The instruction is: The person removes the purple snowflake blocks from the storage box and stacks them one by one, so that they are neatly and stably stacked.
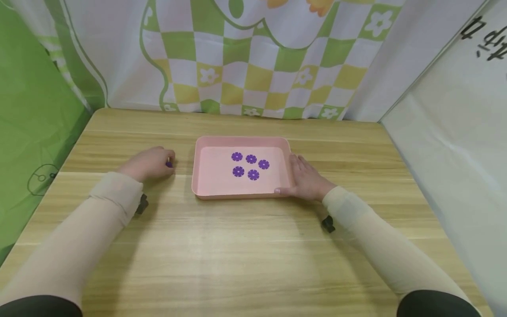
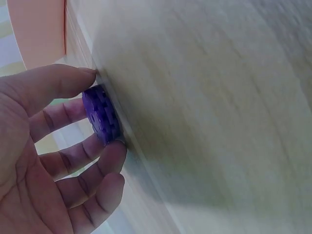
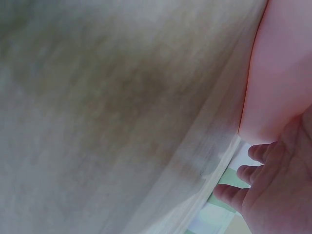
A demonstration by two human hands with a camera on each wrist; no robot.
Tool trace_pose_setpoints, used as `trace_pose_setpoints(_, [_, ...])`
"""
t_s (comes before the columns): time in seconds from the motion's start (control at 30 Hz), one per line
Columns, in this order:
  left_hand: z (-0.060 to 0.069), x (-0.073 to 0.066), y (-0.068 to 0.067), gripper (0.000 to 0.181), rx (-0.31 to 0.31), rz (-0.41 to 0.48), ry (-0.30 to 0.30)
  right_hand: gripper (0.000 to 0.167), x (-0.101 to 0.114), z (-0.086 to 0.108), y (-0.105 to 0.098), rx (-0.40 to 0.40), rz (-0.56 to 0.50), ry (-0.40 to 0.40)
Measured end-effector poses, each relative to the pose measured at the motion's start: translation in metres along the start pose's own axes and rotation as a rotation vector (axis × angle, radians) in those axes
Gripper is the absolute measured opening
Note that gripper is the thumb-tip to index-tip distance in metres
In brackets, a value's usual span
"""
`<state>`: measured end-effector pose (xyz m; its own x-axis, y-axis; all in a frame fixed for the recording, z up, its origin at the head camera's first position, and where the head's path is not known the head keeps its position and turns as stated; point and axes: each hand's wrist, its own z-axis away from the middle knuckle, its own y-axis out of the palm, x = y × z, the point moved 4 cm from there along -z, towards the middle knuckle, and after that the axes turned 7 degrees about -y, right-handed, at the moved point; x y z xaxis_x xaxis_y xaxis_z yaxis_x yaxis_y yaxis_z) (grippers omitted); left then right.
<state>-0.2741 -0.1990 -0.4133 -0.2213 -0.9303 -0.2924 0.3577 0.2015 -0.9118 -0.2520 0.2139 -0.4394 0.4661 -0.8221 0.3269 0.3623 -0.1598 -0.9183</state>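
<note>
At the left of the pink tray (image 1: 215, 185), my left hand (image 1: 148, 163) pinches a small stack of purple notched discs (image 2: 101, 114) between thumb and fingertips. The stack's toothed edge shows close to the tabletop in the left wrist view; how many layers it has I cannot tell. Several flat purple notched discs (image 1: 251, 159) lie apart from each other on the tray floor. My right hand (image 1: 309, 180) rests against the tray's right side, fingers extended along the wall and thumb by the front rim. In the right wrist view, the pink tray wall (image 3: 280, 63) stands beside that hand.
The wooden table (image 1: 237, 255) extends around the tray. Behind it hangs a green, white and yellow checked cloth (image 1: 253, 75). A green sheet (image 1: 31, 110) borders the left side, and a white panel (image 1: 447, 132) with dark writing borders the right.
</note>
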Motion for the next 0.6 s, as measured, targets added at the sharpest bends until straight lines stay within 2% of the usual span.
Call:
trace_pose_setpoints(0.3, [-0.0007, 0.0024, 0.0016, 0.014, 0.007, -0.004, -0.024, 0.126, -0.0006, -0.0002, 0.0003, -0.001, -0.003, 0.003])
trace_pose_setpoints(0.6, [-0.0011, 0.0044, 0.0040, 0.014, 0.001, -0.002, -0.021, 0.126, -0.0001, 0.0013, -0.0002, 0.001, -0.008, 0.004])
